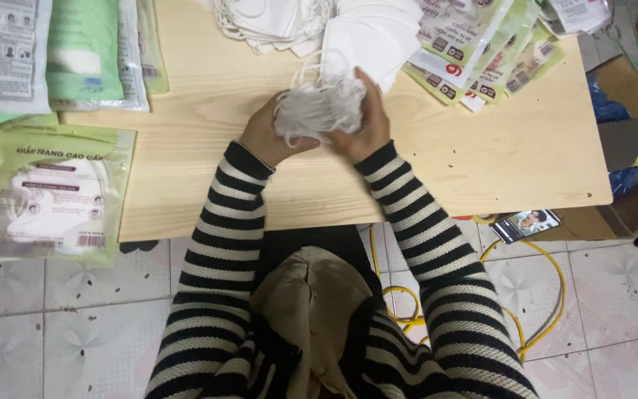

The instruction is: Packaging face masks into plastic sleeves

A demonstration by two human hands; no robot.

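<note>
White folded face masks with tangled elastic loops (320, 107) are being squeezed between left hand (263, 137) and right hand (367, 125), fingers curling tight; loops are dangling toward twelve o'clock, likely snagging the loose white mask pile (319, 26).

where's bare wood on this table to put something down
Bare wood lies right of the hands, between the fanned green-and-white packets and the pale wooden table front edge. A smaller patch lies left of the hands, below the green sealed bags. The back is crowded with loose white masks.
</note>
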